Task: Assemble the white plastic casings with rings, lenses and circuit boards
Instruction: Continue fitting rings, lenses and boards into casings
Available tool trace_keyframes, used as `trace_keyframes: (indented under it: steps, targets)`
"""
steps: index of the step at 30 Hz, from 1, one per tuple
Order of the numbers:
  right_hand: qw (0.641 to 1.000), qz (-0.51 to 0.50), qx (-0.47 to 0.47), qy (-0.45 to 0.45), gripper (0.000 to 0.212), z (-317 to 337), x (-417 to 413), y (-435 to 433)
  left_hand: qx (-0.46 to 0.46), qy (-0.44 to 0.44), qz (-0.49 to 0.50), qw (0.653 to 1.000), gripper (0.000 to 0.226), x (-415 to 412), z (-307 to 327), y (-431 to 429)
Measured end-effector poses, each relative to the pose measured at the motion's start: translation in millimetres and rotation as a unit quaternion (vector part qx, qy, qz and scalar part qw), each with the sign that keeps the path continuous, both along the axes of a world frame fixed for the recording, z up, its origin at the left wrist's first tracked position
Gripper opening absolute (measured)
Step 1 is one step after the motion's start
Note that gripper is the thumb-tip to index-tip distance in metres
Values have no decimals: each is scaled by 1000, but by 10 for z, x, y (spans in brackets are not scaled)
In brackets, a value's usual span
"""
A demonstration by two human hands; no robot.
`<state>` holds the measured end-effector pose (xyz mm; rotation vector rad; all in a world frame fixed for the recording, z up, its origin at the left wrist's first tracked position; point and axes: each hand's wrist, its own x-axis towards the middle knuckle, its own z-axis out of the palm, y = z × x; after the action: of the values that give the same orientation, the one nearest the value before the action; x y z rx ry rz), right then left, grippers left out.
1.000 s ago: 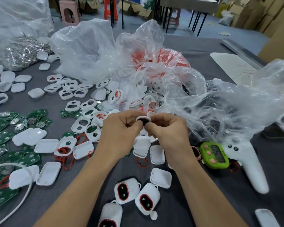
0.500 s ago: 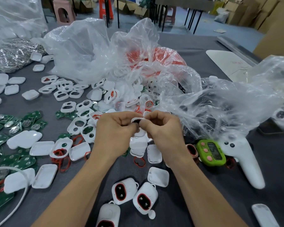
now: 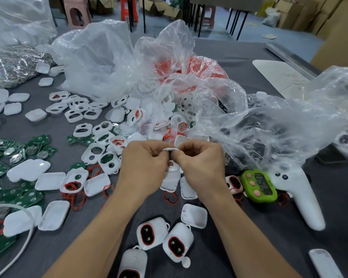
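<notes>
**A:** What's different from a second ago?

**B:** The white casing, pinched between the left hand and the right hand, has tipped edge-on. Its dark opening is hidden now and only a thin rim shows. I'd guess a part is being pressed in.

**A:** And the bags?

**B:** Beyond the grip, a clear bag holds red rings, with white frames spilling from its mouth. Right of the grip, a second clear bag holds dark pieces; I can't tell if they're lenses.

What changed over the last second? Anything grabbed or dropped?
The white casing turned: its dark opening faced the camera before, and now only a thin white edge shows. The left hand and right hand still pinch it between them; nothing was let go. The green timer and finished casings stayed put.
</notes>
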<state>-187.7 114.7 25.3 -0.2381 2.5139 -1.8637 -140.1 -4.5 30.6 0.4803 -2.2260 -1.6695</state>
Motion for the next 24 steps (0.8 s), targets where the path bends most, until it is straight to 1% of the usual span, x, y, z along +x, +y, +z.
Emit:
trace_keyframes:
  steps: [2, 4, 7, 9, 13, 16, 18, 21, 23, 24]
  targets:
    - [1000, -12, 2, 12, 7, -4, 13, -26, -6, 4, 8, 1000, 46, 1, 2, 24]
    - [999, -26, -8, 21, 10, 6, -3, -19, -4, 16, 15, 1000, 38, 0, 15, 47]
    - [999, 18, -47, 3, 15, 48, -47, 34, 11, 25, 11, 1000, 26, 5, 45, 38]
    - [998, 46, -37, -1, 20, 59, -53, 50, 22, 15, 7, 1000, 26, 5, 45, 17]
    - [999, 20, 6, 46, 27, 38, -14, 11, 32, 10, 24, 999, 32, -8, 36, 19]
    - [999, 26, 5, 33, 23, 29, -12, -31, 29, 14, 47, 998, 36, -28, 38, -5]
    - [1000, 20, 0, 22, 21, 33, -8, -35, 19, 20, 45, 999, 30, -26, 43, -14]
    - [999, 15, -3, 31, 21, 25, 7, -25, -13, 23, 44, 999, 22, -22, 41, 6]
    - [999, 13, 10, 46, 16, 2, 35, -34, -45, 30, 77, 996, 26, -28, 28, 19]
    - [997, 11, 30, 68, 14, -9, 56, -45, -58, 36, 102, 992, 31, -26, 35, 25]
